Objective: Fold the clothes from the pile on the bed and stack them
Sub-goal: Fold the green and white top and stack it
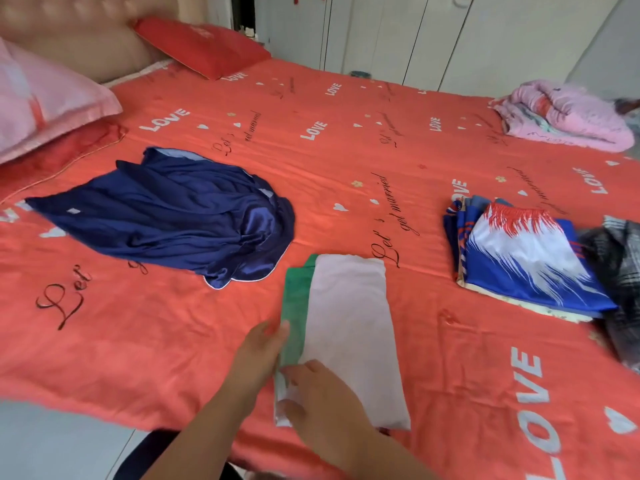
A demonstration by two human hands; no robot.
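A long folded garment (346, 323), pale pink on top with a green edge along its left side, lies on the red bedsheet (346, 150) near the front edge. My left hand (261, 351) touches its green edge with straight fingers. My right hand (322, 400) rests flat on its near end. A crumpled dark blue satin garment (180, 216) lies unfolded to the left. At the right stands a stack of folded clothes (523, 261), topped by a blue, white and red piece.
A dark plaid garment (620, 271) lies beside the stack at the right edge. A rolled pink quilt (568, 116) sits at the far right corner. Pink (41, 98) and red pillows (201, 46) lie by the headboard. Wardrobe doors stand behind the bed.
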